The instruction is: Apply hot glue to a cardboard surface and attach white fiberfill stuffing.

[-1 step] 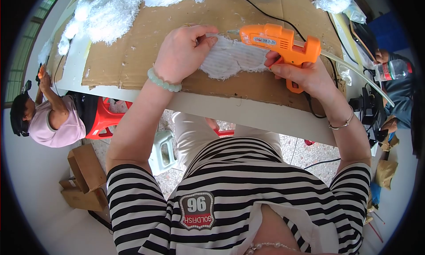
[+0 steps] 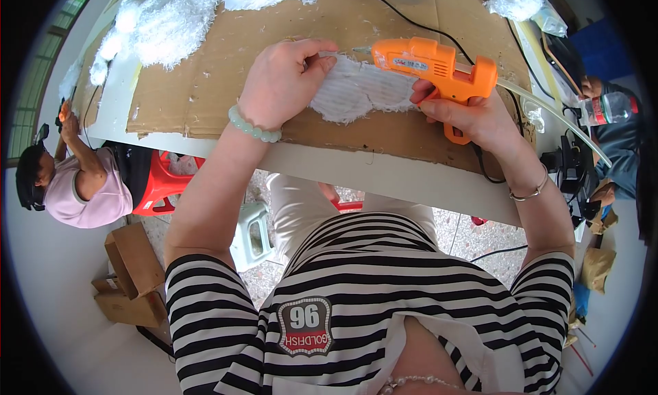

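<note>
An orange hot glue gun (image 2: 411, 54) is gripped in my right hand (image 2: 473, 117), with fingers about its handle and trigger. Its nozzle points left, just above the upper edge of a white fuzzy ribbed fabric piece (image 2: 363, 93). A long translucent glue stick (image 2: 555, 107) sticks out of the gun's back. My left hand (image 2: 284, 73) pinches the fabric's upper left corner between thumb and forefinger, close to the nozzle tip. The fabric lies on a brown cardboard sheet (image 2: 205, 97), and the gun partly covers its right end.
Fluffy white material (image 2: 171, 25) is heaped at the far left, and a white bundle (image 2: 510, 1) sits far right. A black cord (image 2: 411, 18) crosses the cardboard. Co-workers sit on both sides, one in a pink top (image 2: 89, 189). A clear plastic bottle (image 2: 613, 108) is at right.
</note>
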A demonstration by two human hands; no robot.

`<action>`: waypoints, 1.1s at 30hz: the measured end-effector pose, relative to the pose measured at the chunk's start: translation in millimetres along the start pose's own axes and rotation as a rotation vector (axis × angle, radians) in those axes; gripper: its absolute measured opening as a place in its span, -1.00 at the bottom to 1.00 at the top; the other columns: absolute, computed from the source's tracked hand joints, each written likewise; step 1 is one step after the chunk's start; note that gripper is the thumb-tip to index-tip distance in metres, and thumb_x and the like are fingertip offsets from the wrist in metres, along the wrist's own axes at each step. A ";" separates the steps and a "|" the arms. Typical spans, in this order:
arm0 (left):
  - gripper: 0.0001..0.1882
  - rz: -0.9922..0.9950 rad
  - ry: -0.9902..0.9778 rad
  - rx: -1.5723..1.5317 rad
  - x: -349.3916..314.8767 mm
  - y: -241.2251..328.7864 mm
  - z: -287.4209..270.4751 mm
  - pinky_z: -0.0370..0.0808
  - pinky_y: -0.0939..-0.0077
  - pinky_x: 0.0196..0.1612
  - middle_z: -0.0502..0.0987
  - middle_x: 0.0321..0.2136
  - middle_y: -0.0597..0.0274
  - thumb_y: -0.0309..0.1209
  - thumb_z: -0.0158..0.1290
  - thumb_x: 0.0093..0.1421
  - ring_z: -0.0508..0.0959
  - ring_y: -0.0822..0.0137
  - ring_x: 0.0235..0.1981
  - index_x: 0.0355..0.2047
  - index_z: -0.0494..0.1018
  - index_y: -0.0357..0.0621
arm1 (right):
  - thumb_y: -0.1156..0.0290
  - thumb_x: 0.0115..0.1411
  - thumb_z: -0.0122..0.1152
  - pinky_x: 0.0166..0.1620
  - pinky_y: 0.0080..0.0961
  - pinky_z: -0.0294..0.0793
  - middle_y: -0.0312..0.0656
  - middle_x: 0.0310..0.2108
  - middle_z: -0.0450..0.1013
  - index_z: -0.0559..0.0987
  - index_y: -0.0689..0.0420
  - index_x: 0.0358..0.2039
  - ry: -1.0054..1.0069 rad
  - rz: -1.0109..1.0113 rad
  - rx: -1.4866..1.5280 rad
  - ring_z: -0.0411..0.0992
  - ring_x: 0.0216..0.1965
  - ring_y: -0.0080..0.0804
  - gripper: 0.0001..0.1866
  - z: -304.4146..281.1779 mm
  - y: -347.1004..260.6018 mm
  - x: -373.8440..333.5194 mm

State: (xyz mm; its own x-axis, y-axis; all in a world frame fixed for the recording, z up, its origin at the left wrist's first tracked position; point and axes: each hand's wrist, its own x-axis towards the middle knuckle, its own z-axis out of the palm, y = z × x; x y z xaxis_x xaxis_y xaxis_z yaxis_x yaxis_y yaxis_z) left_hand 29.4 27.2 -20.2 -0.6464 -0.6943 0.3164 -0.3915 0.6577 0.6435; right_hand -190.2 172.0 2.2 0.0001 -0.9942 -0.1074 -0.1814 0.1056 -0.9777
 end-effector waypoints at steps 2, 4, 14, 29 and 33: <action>-0.85 0.047 0.037 0.013 -0.2 -1.0 0.8 0.43 0.34 -0.41 0.51 -0.53 0.08 -0.45 0.01 0.05 0.50 0.09 -0.51 -0.38 0.54 -0.16 | 0.51 0.06 0.19 -0.27 -0.67 0.41 -0.30 -0.32 0.47 0.50 0.19 -0.24 0.059 0.022 -0.098 0.41 -0.33 -0.63 -0.79 1.9 -3.9 -3.0; -0.85 0.060 0.048 0.026 0.6 -2.0 1.4 0.43 0.32 -0.40 0.51 -0.51 0.07 -0.46 -0.01 0.06 0.50 0.06 -0.49 -0.38 0.53 -0.16 | 0.51 0.07 0.19 -0.28 -0.68 0.40 -0.32 -0.32 0.47 0.50 0.18 -0.23 0.059 0.032 -0.157 0.40 -0.33 -0.64 -0.78 2.0 -5.1 -3.8; -0.85 0.098 0.093 0.045 -0.4 -3.0 3.1 0.45 0.30 -0.39 0.51 -0.49 0.05 -0.50 -0.03 0.07 0.51 0.03 -0.46 -0.39 0.53 -0.17 | 0.41 0.03 0.22 -0.20 -0.61 0.41 -0.27 -0.41 0.46 0.51 0.21 -0.31 -0.007 0.127 -0.371 0.41 -0.35 -0.56 -0.78 4.2 -25.2 -6.5; -0.85 0.094 0.136 0.069 -6.1 -0.9 -0.7 0.44 0.30 -0.41 0.50 -0.54 0.04 -0.47 0.02 0.05 0.49 0.06 -0.52 -0.36 0.54 -0.13 | 0.35 0.04 0.18 -0.20 -0.56 0.38 -0.22 -0.41 0.46 0.46 0.20 -0.27 -0.017 0.093 -0.465 0.41 -0.37 -0.45 -0.74 8.0 -21.9 1.9; -0.86 0.106 0.220 0.085 -13.7 1.5 -14.8 0.44 0.38 -0.45 0.50 -0.55 0.05 -0.48 0.03 0.07 0.49 0.13 -0.56 -0.35 0.53 -0.14 | 0.35 0.03 0.18 -0.21 -0.57 0.38 -0.25 -0.42 0.46 0.46 0.19 -0.28 0.030 0.125 -0.411 0.40 -0.37 -0.49 -0.74 9.5 -19.2 0.9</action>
State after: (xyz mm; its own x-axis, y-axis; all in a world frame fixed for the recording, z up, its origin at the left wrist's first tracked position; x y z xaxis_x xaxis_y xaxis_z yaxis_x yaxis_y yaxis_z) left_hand 47.4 33.4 -13.3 -0.5326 -0.6611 0.5285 -0.3893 0.7458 0.5406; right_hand -177.3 169.3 19.1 -0.0745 -0.9750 -0.2092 -0.5553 0.2148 -0.8034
